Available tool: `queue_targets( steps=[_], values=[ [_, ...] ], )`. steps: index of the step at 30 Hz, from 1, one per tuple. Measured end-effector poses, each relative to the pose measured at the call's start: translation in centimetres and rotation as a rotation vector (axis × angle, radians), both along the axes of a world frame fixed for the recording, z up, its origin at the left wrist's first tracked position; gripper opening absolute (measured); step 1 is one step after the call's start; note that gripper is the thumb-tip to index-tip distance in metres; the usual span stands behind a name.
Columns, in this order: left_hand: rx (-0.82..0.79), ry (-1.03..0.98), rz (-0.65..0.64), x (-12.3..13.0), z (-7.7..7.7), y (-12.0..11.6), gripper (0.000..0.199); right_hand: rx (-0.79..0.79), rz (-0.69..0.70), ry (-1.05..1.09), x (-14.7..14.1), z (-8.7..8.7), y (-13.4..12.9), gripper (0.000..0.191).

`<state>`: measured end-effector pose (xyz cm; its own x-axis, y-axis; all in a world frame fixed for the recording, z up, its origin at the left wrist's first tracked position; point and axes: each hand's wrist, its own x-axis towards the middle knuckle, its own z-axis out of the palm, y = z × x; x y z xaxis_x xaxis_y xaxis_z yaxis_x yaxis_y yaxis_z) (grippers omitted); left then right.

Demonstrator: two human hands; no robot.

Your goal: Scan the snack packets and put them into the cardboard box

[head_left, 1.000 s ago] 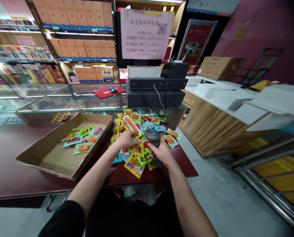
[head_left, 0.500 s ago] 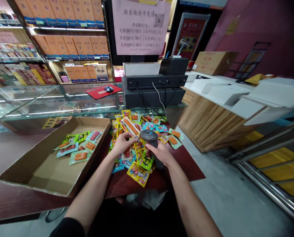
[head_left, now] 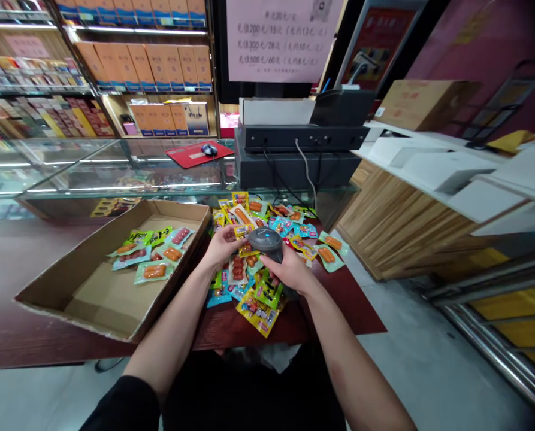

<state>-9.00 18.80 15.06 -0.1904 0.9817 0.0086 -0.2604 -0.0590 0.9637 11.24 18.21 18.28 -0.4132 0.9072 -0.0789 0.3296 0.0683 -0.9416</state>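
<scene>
My right hand (head_left: 289,267) is closed round the grip of a dark grey barcode scanner (head_left: 265,239), its head tipped towards my left hand. Between the fingers of my left hand (head_left: 224,245) is a yellow snack packet (head_left: 244,231), partly hidden behind the scanner head. Under and around both hands lies a heap of small sausage packets, among them a yellow packet (head_left: 257,311) at the front, a clear packet of dark red sausages (head_left: 238,269) and a green packet (head_left: 269,290). Two pale green packets, one of them this sausage packet (head_left: 329,257), lie at the heap's right.
To the left stands a shallow cardboard box (head_left: 82,299) with several sausage packets (head_left: 154,271) inside. Behind the heap are a glass counter (head_left: 136,173), a black cash drawer (head_left: 294,170) with cables, and a red mouse pad (head_left: 190,157). A wooden cabinet (head_left: 397,221) is at right.
My left hand has raised the yellow packet a little beside the scanner head, uncovering the dark red sausages below. The whole view has shifted, with the scene sliding rightward and slightly up.
</scene>
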Motion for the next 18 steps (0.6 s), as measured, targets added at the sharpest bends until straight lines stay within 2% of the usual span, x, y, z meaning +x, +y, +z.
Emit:
queue_targets(
  steps=[6, 10, 18],
  values=[
    [0.003, -0.007, 0.025, -0.1, 0.3, 0.2, 0.058, 0.107, 0.021, -0.028, -1.2, -0.1, 1.2, 0.029],
    [-0.033, -0.006, 0.093, -0.3, 0.6, 0.2, 0.052, 0.172, -0.015, -0.024, -1.7, 0.2, 0.9, 0.027],
    [-0.058, -0.014, 0.147, -0.5, 0.6, 0.2, 0.056, 0.204, -0.009, -0.021, -1.7, 0.6, 0.5, 0.026]
  ],
)
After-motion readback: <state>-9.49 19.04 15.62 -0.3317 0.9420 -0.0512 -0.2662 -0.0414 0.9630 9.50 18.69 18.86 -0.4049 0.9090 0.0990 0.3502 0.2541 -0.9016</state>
